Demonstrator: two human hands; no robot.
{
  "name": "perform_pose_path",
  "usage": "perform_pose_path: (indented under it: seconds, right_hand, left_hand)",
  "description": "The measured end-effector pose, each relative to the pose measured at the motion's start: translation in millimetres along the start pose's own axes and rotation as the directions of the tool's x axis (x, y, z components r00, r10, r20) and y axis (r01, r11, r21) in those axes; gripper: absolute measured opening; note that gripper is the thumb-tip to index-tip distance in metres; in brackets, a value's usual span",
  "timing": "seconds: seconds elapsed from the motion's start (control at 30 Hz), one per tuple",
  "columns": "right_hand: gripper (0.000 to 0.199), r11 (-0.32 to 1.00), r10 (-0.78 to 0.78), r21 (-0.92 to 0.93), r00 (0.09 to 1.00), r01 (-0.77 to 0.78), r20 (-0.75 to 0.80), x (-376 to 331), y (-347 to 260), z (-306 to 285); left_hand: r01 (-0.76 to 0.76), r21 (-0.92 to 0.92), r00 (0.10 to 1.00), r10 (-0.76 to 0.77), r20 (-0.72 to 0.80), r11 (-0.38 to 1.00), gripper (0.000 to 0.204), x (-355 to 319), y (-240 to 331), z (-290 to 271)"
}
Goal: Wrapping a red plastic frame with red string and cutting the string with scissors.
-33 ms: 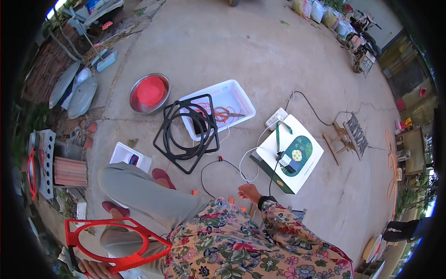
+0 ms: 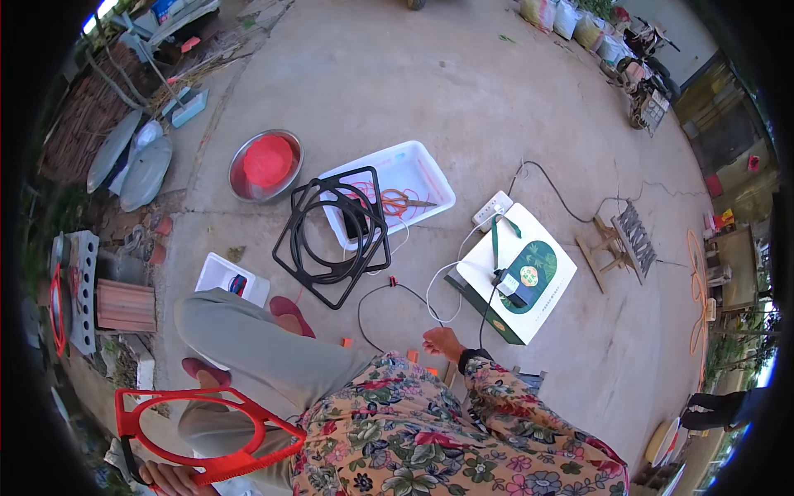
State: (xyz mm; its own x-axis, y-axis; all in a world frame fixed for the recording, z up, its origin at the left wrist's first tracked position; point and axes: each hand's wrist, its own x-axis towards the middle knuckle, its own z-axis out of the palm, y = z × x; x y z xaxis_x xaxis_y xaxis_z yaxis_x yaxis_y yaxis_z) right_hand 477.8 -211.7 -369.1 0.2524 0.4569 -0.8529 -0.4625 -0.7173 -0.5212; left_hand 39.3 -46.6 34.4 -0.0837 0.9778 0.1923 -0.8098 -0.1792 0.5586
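My left hand, at the lower left, grips the edge of a red plastic frame with a large round opening. A black strip shows at the frame's left corner. My right hand is closed in front of my body, with its fingers curled; what they hold, if anything, is hidden. A thin black cable curves up to that hand. Beyond it lies a white and green box, with a black plug adapter and cords on top. Black frames of similar shape rest partly over a white tray.
Orange-handled scissors lie in the tray. A metal basin holds a red object. A power strip touches the box area, with cords across the concrete. A small white container is by my knee; a wooden stool stands right.
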Motion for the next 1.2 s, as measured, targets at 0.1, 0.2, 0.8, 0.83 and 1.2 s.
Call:
perform_pose_path:
  seconds: [0.1,0.2,0.8,0.83,1.2]
  right_hand:
    - [0.018,0.998,-0.021,-0.052,1.000,0.020,-0.013,3,2,14]
    - [0.016,0.997,-0.045,-0.065,0.999,0.047,0.028,0,-13,28]
    - [0.064,0.477,-0.812,-0.677,0.576,0.561,-0.095,176,-205,25]
    - [0.064,0.476,-0.811,-0.672,0.579,0.567,-0.085,179,-218,31]
    - [0.062,0.671,-0.554,-0.523,0.824,0.525,0.117,238,-252,56]
  left_hand:
    - [0.015,0.027,1.000,-0.015,-0.019,1.000,0.019,9,-9,9]
    - [0.026,-0.009,1.000,-0.026,-0.008,1.000,0.018,14,-15,18]
    - [0.110,0.005,0.992,-0.109,-0.070,0.994,0.010,51,-57,23]
    - [0.115,0.001,0.988,-0.115,-0.102,0.993,0.006,52,-57,26]
    - [0.108,0.084,0.977,-0.090,-0.195,0.991,0.014,61,-60,13]
